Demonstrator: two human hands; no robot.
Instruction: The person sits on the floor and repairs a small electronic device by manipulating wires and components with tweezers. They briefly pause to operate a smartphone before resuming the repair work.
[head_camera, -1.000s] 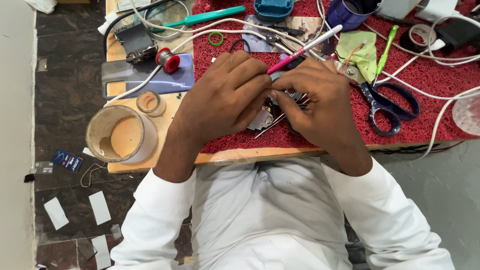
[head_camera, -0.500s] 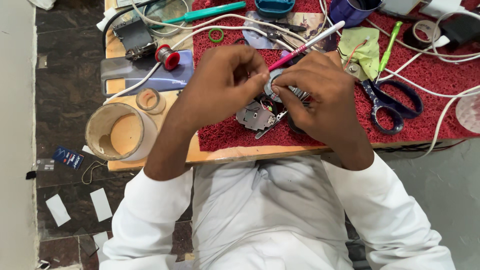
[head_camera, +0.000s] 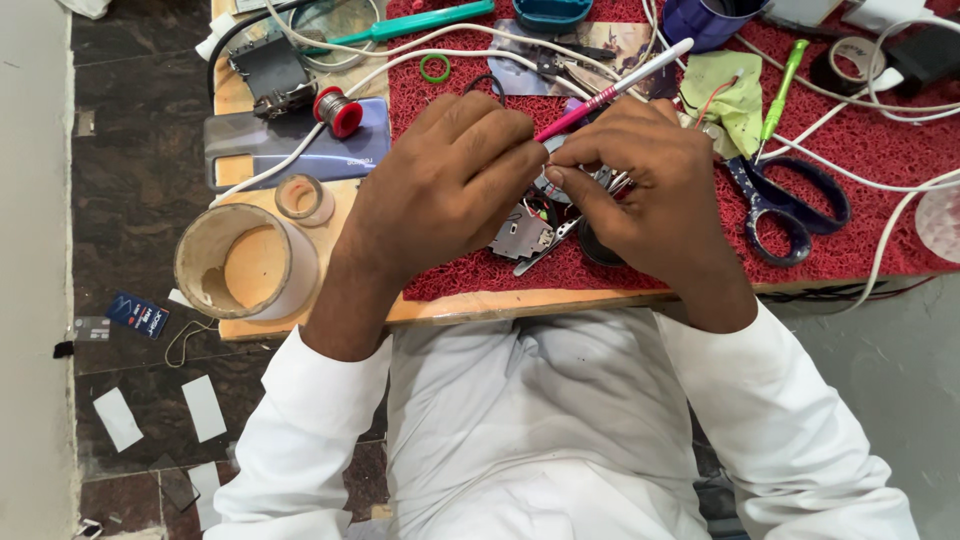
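— Since half a second ago both hands have drawn closer over the small metal part (head_camera: 522, 236), which has slid a little toward the near edge of the red mat (head_camera: 870, 170).

— How do the hands sit?

— Left hand (head_camera: 450, 185) is curled, fingers pinched together against the pink-and-white pen-like tool (head_camera: 612, 92). Right hand (head_camera: 655, 195) has thumb and forefinger pressed together just beside that tool; what they pinch I cannot tell. The metal part lies on the mat under and between both hands, with slim tweezers (head_camera: 545, 250) touching it.

— Any packages or labels?

— A small dark-blue card (head_camera: 138, 315) with white and red print lies on the floor off the table's left side, with pale rectangular slips (head_camera: 205, 408) nearer the person. A grey-blue phone back cover (head_camera: 290, 150) with small pale lettering lies on the bare wood left of the mat, a red solder spool (head_camera: 338, 110) on it.

— And around?

— A round cream-stained tub (head_camera: 245, 265) at the table's near left corner, blue-handled scissors (head_camera: 785, 200) right of the hands, a green cloth (head_camera: 725, 95), white cables (head_camera: 880, 190), and a teal screwdriver (head_camera: 420, 22) at the far edge. The hands hide most of the work.
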